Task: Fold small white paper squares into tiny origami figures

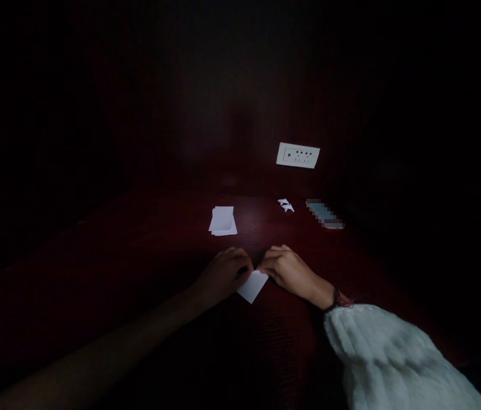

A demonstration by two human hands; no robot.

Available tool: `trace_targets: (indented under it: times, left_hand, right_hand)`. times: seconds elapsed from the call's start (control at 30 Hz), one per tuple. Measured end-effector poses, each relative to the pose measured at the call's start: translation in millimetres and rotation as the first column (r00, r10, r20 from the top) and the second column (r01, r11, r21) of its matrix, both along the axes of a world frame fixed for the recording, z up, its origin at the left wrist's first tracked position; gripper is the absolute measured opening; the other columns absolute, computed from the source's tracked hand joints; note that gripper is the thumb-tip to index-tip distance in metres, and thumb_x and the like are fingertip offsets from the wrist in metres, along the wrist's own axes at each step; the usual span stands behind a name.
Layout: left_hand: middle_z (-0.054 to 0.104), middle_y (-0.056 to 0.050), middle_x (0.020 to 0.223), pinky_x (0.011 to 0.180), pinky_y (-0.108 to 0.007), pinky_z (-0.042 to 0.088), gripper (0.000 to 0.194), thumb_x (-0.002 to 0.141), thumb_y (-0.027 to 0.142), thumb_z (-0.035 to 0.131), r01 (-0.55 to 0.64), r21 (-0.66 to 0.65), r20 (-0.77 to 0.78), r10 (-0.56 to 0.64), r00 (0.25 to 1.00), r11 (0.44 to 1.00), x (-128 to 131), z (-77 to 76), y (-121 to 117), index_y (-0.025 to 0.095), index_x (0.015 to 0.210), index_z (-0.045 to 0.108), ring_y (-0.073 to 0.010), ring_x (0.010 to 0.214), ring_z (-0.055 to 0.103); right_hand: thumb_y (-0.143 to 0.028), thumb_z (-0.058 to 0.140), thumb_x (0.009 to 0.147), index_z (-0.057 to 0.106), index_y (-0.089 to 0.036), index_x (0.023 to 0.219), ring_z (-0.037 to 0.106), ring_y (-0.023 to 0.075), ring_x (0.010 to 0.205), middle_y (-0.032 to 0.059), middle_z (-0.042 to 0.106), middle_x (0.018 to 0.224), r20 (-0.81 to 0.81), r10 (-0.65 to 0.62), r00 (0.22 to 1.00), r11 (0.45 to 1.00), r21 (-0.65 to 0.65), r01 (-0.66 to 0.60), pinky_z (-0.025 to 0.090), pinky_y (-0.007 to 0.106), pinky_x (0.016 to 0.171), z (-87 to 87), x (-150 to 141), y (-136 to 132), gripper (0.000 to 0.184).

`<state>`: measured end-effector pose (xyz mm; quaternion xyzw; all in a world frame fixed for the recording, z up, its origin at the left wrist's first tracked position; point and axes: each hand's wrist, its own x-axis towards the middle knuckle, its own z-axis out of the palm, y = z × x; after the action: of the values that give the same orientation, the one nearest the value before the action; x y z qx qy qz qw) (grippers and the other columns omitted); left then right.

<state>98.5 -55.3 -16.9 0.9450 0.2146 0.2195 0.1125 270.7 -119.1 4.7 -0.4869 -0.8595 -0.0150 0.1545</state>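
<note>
A small white sheet of paper [252, 288] lies on the dark red table between my hands, one corner pointing toward me. My left hand [230, 270] closes its thumb and fingers on the paper's upper left edge. On the upper right edge, the fingertips of my right hand [285, 267] are bent and pressed together against the sheet. The far part of the paper is partly covered by the fingers, so whether it is folded there is hard to make out.
Beyond my left hand lies a stack of white paper sheets [222, 220]. Small folded paper pieces [286, 205] sit farther back, beside a phone [325, 214] with a blurred screen. A white socket panel [297, 155] is on the back wall. The surroundings are very dark.
</note>
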Motion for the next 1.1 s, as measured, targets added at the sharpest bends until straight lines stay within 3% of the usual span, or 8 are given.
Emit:
trace_targets:
  times: [0.4,0.77,0.93,1.1]
  left_hand:
    - [0.049,-0.002,0.083,0.075,-0.029,0.034,0.012,0.079,0.016,0.041,0.098,0.058,-0.071,-0.094,0.993,0.993,-6.3,7.6,0.8,0.017,0.080,0.053,-0.0149,0.081,0.043]
    - [0.052,0.000,0.092,0.077,-0.030,0.032,0.015,0.081,0.022,0.042,0.178,0.149,-0.141,-0.157,0.977,0.973,-9.3,5.0,8.1,0.021,0.089,0.054,-0.0157,0.090,0.042]
    - [0.052,0.000,0.093,0.079,-0.030,0.032,0.016,0.080,0.020,0.042,0.202,0.165,-0.180,-0.172,0.969,0.965,-13.6,13.6,7.2,0.020,0.090,0.054,-0.0158,0.091,0.042]
    - [0.052,-0.001,0.094,0.079,-0.030,0.032,0.019,0.081,0.020,0.040,0.251,0.165,-0.213,-0.214,0.953,0.954,-16.2,16.0,6.8,0.021,0.094,0.053,-0.0158,0.091,0.042]
  right_hand:
    - [-0.018,0.037,0.081,0.058,-0.016,0.085,0.041,0.0144,0.078,0.0054,0.053,0.080,0.218,0.077,0.973,0.991,0.093,-0.099,0.027,0.028,0.069,4.5,-4.5,-8.2,0.021]
    - [-0.018,0.038,0.081,0.058,-0.017,0.082,0.041,0.0137,0.078,0.0043,0.051,0.081,0.229,0.082,0.970,0.991,0.081,-0.102,0.028,0.027,0.069,-0.6,1.5,-4.9,0.020]
    - [-0.018,0.039,0.080,0.057,-0.017,0.085,0.043,0.0135,0.079,0.0046,0.052,0.080,0.178,0.084,0.980,0.995,0.033,-0.092,0.029,0.027,0.071,0.8,5.8,-5.6,0.019]
    - [-0.020,0.044,0.077,0.056,-0.016,0.083,0.045,0.0122,0.078,0.0032,0.052,0.080,-0.013,0.076,0.997,0.994,-0.073,-0.077,0.032,0.025,0.072,-1.2,14.7,-2.4,0.014]
